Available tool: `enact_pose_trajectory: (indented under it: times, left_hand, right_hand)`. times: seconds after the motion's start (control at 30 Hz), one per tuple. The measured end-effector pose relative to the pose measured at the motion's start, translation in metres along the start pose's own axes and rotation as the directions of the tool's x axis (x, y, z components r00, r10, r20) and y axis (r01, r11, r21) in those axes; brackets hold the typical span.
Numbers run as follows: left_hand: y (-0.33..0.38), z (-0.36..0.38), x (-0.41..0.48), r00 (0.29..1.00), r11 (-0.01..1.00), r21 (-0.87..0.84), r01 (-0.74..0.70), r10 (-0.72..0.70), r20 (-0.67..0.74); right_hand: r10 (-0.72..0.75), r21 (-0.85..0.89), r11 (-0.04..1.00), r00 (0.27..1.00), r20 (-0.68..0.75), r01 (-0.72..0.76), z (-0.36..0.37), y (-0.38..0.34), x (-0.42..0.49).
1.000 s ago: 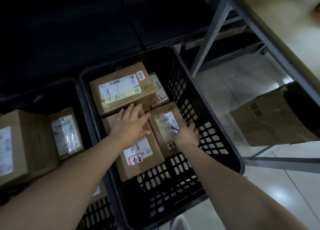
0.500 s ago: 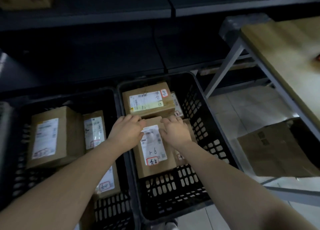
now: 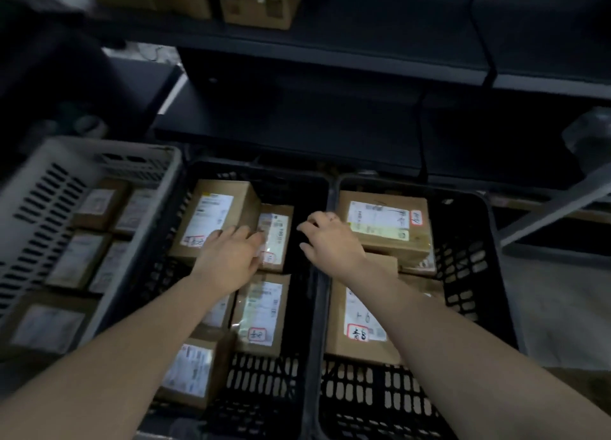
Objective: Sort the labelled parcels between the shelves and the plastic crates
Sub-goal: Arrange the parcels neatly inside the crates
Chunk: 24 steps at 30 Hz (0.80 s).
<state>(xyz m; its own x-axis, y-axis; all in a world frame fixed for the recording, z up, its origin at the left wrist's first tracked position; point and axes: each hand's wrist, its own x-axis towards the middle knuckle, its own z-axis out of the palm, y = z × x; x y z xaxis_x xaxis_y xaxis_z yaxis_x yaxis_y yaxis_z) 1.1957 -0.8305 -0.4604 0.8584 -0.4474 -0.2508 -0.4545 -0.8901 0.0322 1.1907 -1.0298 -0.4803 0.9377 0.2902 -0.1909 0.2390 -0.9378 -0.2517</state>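
Head view looks down on cardboard parcels packed in three plastic crates on the floor. At the far left corner of the middle black crate [image 3: 307,274] lies a large labelled parcel [image 3: 211,221], with a narrow parcel [image 3: 274,237] just beside it. The left hand [image 3: 229,257] lies palm down across both, fingers loosely spread, gripping nothing. The right hand [image 3: 330,241] hovers above the rim between the middle crate and the right black crate [image 3: 469,274], fingers curled, empty. The right crate holds a wide parcel [image 3: 386,224] at its far edge and another parcel [image 3: 360,327] nearer, partly under the forearm. A grey crate [image 3: 43,201] at the left holds more parcels. Dark shelves [image 3: 330,59] stand behind.
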Motion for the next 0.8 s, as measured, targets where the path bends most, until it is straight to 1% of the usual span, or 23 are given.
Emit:
enact_pose_trajectory:
  times: [0.1,0.2,0.27,0.37,0.47,0.6,0.7,0.8]
  left_hand:
    - [-0.022,0.005,-0.009,0.997,0.996,0.024,0.081,-0.082,0.017]
    - [-0.044,0.011,-0.011,0.990,0.991,-0.006,0.137,-0.136,0.032]
    - [-0.058,0.018,-0.008,0.986,0.987,-0.028,0.159,-0.157,0.056]
    - [-0.077,0.031,0.001,0.980,0.984,-0.050,0.170,-0.164,0.117]
    - [-0.094,0.043,0.017,0.978,0.988,-0.071,0.137,-0.123,0.170]
    - [-0.111,0.058,0.031,0.986,0.993,-0.111,0.037,-0.018,0.168]
    - [-0.122,0.069,0.033,0.989,0.989,-0.140,-0.044,0.063,0.135]
    - [-0.132,0.077,0.030,0.988,0.982,-0.158,-0.105,0.121,0.098]
  right_hand:
    - [-0.061,0.077,0.995,0.995,0.077,0.055,0.007,-0.018,0.021]
    - [-0.066,0.089,0.995,0.985,0.158,0.053,0.017,-0.033,0.042]
    - [-0.037,0.090,0.996,0.978,0.204,0.019,0.024,-0.040,0.055]
    - [0.046,0.101,0.992,0.959,0.281,-0.077,0.034,-0.045,0.070]
    - [0.126,0.096,0.981,0.928,0.350,-0.170,0.048,-0.048,0.080]
    - [0.237,0.077,0.952,0.873,0.426,-0.296,0.073,-0.056,0.091]
    - [0.266,0.089,0.939,0.868,0.420,-0.331,0.093,-0.071,0.100]
    - [0.251,0.131,0.932,0.861,0.443,-0.339,0.110,-0.090,0.106]
